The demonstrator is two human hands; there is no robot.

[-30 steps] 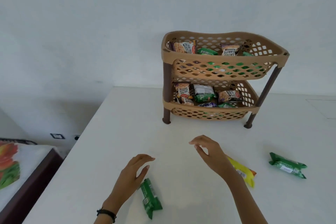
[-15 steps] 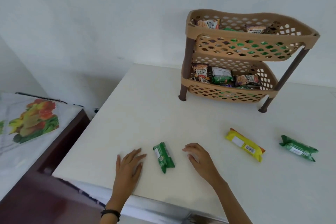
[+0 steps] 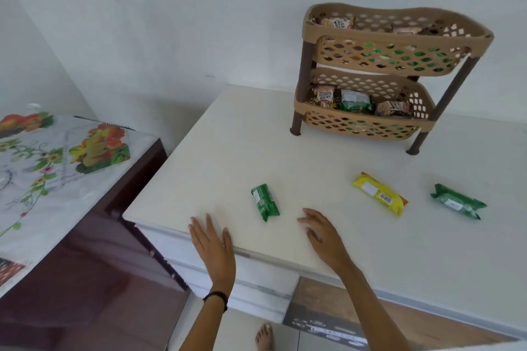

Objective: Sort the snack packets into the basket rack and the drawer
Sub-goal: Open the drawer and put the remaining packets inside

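Note:
A small green snack packet (image 3: 264, 202) lies on the white table top (image 3: 256, 151) near its front edge. My left hand (image 3: 212, 242) rests flat and empty at the table's front edge, left of that packet. My right hand (image 3: 322, 232) lies on the table to the packet's right, fingers loosely spread, holding nothing. Further right lie a yellow packet (image 3: 380, 194) and a second green packet (image 3: 456, 202). The tan two-tier basket rack (image 3: 393, 37) stands at the back right with several packets in both tiers. A drawer front (image 3: 256, 291) shows below the table edge.
A dark brown cabinet (image 3: 94, 279) with a fruit-print cloth (image 3: 57, 162) stands low at the left. A plain wall rises behind the table. A bare foot (image 3: 263, 336) shows on the tiled floor below.
The view has pulled back and tilted down, showing the table's front edge and drawer. Both hands have slid toward the front edge, away from the green packet, which lies untouched.

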